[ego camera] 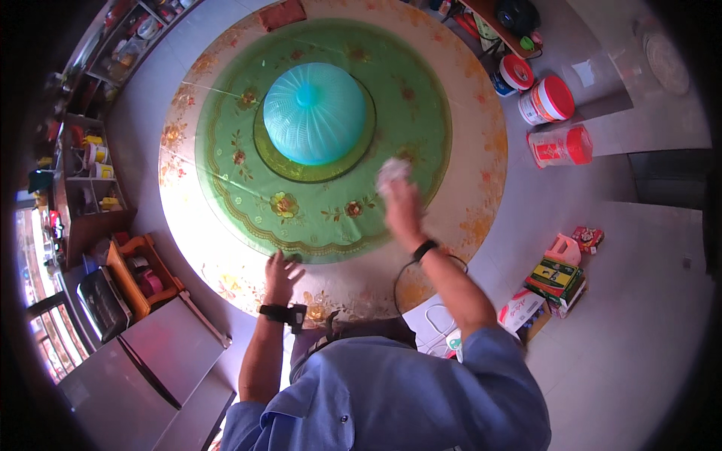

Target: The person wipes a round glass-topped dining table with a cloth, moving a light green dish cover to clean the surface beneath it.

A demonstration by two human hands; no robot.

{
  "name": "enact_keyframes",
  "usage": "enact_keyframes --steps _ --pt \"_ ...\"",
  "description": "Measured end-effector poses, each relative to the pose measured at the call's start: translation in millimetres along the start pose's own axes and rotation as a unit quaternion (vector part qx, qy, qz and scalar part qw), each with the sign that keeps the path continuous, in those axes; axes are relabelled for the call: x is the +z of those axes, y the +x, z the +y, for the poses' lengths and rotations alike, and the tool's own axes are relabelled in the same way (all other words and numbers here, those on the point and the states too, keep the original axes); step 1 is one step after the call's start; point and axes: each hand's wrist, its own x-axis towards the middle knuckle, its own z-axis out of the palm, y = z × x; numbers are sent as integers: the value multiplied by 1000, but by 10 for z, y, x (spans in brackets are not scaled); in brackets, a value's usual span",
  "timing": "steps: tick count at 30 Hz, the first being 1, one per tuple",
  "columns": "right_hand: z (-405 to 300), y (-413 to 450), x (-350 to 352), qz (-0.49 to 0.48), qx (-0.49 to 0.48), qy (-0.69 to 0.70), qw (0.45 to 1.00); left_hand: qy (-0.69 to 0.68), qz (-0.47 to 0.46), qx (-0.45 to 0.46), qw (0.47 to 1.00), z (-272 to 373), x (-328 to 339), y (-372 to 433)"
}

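Observation:
My right hand (403, 208) is closed around a pale, crumpled cloth (393, 173), blurred by motion. Both are over the right part of a round green glass turntable (316, 225), through which a flowered tablecloth pattern shows. At the near edge of the turntable my left hand (283, 277) has its fingers apart and holds nothing. A translucent turquoise ribbed dome cover (315, 113) stands on a round base in the middle of the glass. Beneath lies the round table's floral tablecloth (474, 169). Whether the cloth touches the glass cannot be seen clearly.
A brown-red folded item (283, 14) lies at the table's far edge. Red-lidded buckets (546, 100) stand on the floor at right, with stacked boxes (555, 279) nearer. Shelves (93, 169) and a refrigerator (144, 361) line the left. A cable (397, 287) hangs by the near table edge.

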Motion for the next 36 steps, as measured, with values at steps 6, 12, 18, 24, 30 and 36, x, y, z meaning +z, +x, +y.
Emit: enact_keyframes --steps 6,12,18,24,30,36 --pt "-628 -642 295 -150 -344 -52 926 9 88 76 993 44 -284 276" --pt "605 851 -580 21 -112 -195 974 -7 125 132 983 245 -609 601" --pt "609 865 -483 8 -121 -187 975 25 2 5 1000 -46 -110 76" --pt "-120 -383 -52 -121 -287 -40 949 56 64 54 995 4 -181 153" --pt "751 159 -658 20 -87 -151 984 90 32 64 993 68 -161 111" --pt "1033 -1 -1360 41 207 131 969 105 23 45 993 -83 -130 194"
